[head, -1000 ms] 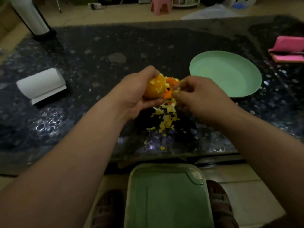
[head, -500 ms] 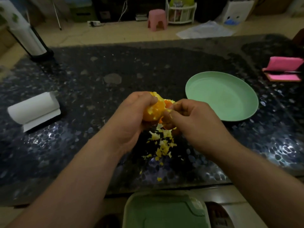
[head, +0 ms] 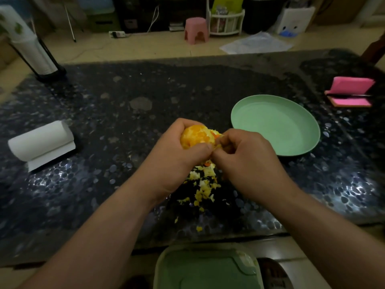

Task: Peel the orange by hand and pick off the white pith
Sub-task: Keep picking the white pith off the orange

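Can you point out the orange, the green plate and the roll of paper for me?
orange [head: 196, 135], head view, its bare peeled top.
green plate [head: 275, 125], head view, its bare inner floor.
paper roll [head: 40, 140], head view, its curved white side.

- The left hand [head: 177, 155] is covering the near and lower side of the orange [head: 196, 136]; only its upper face is showing.
- The right hand [head: 248, 161] is curling over its own fingertips, hiding what they are pinching at the fruit's right edge.
- The peel scraps [head: 205, 184] are partly lying behind both hands; single pieces are too small to sort into rind or pith.
- The green tray [head: 208, 270] is being cut off by the bottom edge.
- The bottle [head: 27, 42] at far left is running out past the top edge.
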Motion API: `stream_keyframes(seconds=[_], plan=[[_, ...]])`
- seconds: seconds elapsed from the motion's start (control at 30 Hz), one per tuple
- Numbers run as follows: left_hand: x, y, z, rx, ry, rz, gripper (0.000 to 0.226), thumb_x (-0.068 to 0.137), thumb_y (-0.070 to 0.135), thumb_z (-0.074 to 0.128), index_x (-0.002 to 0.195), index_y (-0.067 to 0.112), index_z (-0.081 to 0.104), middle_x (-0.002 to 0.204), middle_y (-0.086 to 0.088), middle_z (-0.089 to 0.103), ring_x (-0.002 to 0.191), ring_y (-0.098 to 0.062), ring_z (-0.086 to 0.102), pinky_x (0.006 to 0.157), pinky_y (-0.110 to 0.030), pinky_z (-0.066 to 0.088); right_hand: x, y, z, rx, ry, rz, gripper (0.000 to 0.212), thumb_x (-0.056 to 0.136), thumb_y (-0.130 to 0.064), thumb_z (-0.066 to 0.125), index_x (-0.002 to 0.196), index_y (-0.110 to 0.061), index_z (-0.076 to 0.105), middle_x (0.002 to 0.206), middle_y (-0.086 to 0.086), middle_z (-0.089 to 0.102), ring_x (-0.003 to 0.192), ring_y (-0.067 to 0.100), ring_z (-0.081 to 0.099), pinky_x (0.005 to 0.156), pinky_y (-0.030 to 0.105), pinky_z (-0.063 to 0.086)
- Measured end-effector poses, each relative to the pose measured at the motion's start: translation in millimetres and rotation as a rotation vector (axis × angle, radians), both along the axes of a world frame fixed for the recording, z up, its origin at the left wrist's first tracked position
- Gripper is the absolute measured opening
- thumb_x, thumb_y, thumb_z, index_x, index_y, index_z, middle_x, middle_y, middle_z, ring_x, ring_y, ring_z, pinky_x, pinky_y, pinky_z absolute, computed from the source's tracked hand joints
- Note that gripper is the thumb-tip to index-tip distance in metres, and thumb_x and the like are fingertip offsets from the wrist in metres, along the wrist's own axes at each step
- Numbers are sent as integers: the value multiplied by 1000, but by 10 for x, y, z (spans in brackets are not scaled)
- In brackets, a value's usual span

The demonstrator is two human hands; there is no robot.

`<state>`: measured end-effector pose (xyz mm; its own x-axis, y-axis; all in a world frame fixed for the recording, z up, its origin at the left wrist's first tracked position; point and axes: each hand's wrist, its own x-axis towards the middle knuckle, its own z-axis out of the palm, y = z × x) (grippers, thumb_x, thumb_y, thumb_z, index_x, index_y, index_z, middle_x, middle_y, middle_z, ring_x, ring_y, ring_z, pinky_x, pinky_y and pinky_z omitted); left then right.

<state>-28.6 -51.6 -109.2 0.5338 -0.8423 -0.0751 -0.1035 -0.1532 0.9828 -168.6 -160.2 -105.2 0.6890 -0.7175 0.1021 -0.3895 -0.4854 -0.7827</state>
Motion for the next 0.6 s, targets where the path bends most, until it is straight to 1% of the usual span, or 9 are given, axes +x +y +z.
stream_keyframes(seconds=[0.1, 0.17, 0.23, 0.3, 0.37, 0.4, 0.47, 0.53, 0.6], plan=[[-6, 18, 7, -3, 18, -8, 40, 78, 35, 75, 116, 35, 64, 89, 16, 70, 78, -5, 65, 72, -28, 57, -21, 4, -7, -27, 1, 6, 14, 90, -33, 71, 79, -25, 69, 68, -7, 69, 61, 10, 65, 53, 27, 52], [0, 21, 13, -11, 19, -5, 41, 77, 35, 76, 116, 36, 64, 90, 17, 70, 78, -4, 66, 71, -27, 57, -38, 10, -8, -37, 4, 24, 11, 93, -34, 71, 85, -27, 71, 71, -9, 70, 64, 8, 66, 58, 30, 56], [3, 17, 23, -21, 17, 0, 41, 77, 35, 77, 116, 35, 64, 94, 11, 69, 80, -5, 65, 71, -26, 56, -45, 20, -7, -101, -7, 29, 9, 94, -35, 69, 90, -28, 72, 74, -11, 70, 66, 7, 66, 62, 35, 57], [-6, 24, 37, -28, 3, -2, 39, 84, 30, 81, 118, 33, 63, 100, 5, 67, 79, -3, 64, 69, -23, 55, -38, 26, -24, -178, -29, 23, 11, 93, -36, 69, 90, -26, 72, 74, -10, 70, 66, 7, 66, 63, 38, 56], [-22, 40, 57, -24, -26, -5, 41, 88, 26, 81, 122, 35, 60, 104, 4, 66, 79, -1, 64, 70, -22, 55, -37, 25, -36, -199, -44, 16, 11, 93, -35, 70, 88, -25, 71, 72, -9, 69, 65, 8, 65, 61, 39, 55], [-28, 52, 66, -19, -46, -5, 46, 87, 29, 82, 125, 38, 57, 108, 6, 65, 81, -1, 64, 71, -23, 55, -43, 21, -36, -188, -52, 15, 10, 93, -34, 71, 88, -25, 71, 72, -8, 69, 64, 9, 65, 60, 38, 55], [-36, 83, 92, 10, -98, -16, 61, 79, 41, 78, 132, 45, 47, 117, 10, 61, 90, -2, 66, 74, -26, 57, -56, -1, -33, -143, -84, 10, 8, 92, -30, 71, 86, -26, 71, 70, -8, 68, 63, 10, 64, 57, 30, 52], [-56, 114, 132, 32, -127, -45, 65, 76, 43, 74, 132, 46, 42, 120, 11, 58, 92, -4, 65, 77, -29, 59, -62, -37, -38, -47, -141, 8, 8, 93, -23, 71, 86, -26, 72, 67, -6, 68, 60, 10, 63, 53, 23, 49], [-90, 125, 149, -17, -145, -66, 61, 78, 37, 77, 130, 42, 45, 118, 8, 60, 94, -8, 67, 78, -31, 60, -63, -68, -45, 123, -215, 27, 12, 96, -16, 70, 88, -24, 74, 70, -1, 72, 61, 17, 67, 56, 30, 56]])
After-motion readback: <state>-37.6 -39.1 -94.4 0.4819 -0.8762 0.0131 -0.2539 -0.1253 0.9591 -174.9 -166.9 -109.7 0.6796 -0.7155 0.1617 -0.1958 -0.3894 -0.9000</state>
